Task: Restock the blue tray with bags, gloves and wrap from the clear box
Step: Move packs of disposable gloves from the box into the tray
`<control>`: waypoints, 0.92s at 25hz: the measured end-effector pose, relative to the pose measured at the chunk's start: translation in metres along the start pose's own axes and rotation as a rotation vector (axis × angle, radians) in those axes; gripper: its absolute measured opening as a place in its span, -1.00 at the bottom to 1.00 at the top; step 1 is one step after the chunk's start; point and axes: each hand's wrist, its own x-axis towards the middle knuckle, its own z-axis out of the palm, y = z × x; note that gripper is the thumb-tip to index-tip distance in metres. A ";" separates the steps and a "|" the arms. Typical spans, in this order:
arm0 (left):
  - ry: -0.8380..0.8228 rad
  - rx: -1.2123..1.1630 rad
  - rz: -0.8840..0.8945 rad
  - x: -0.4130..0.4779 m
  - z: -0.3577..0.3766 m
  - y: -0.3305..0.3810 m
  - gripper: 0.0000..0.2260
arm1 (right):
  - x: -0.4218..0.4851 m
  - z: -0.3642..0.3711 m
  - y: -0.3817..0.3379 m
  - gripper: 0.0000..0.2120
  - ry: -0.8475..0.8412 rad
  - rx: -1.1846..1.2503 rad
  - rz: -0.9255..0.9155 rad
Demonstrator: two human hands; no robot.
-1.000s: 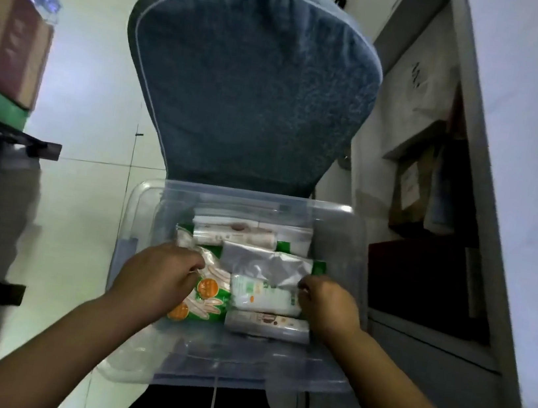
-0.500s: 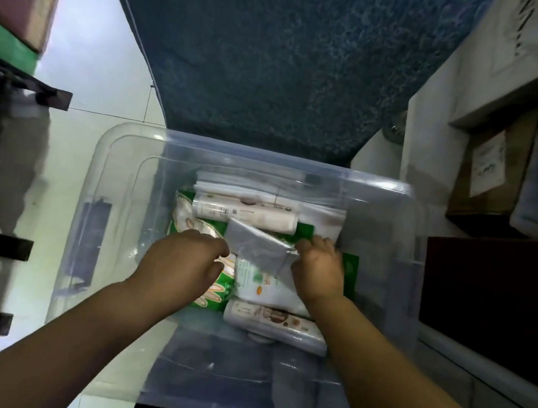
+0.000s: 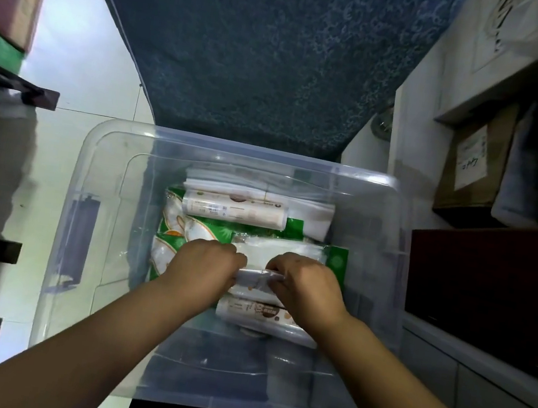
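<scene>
A clear box [image 3: 97,186] of glossy transparent plastic with rounded corners is seen below a nubbly blue-grey fabric panel [image 3: 265,51]. Inside it, soft crinkled packets are stacked: a cylindrical white roll [image 3: 233,211] at 12 o'clock, a green printed packet [image 3: 174,225] at 9 o'clock, a brown-and-white roll [image 3: 262,317] at 6 o'clock. At the centre, a small white film-wrapped pack [image 3: 258,280] is gripped at both ends, the left hand [image 3: 205,267] and the right hand [image 3: 306,285] each curled closed on it. The blue tray is not in view.
</scene>
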 end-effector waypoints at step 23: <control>-0.157 -0.188 -0.319 -0.027 0.070 -0.048 -0.82 | -0.009 -0.015 0.019 -0.75 0.291 -0.322 0.368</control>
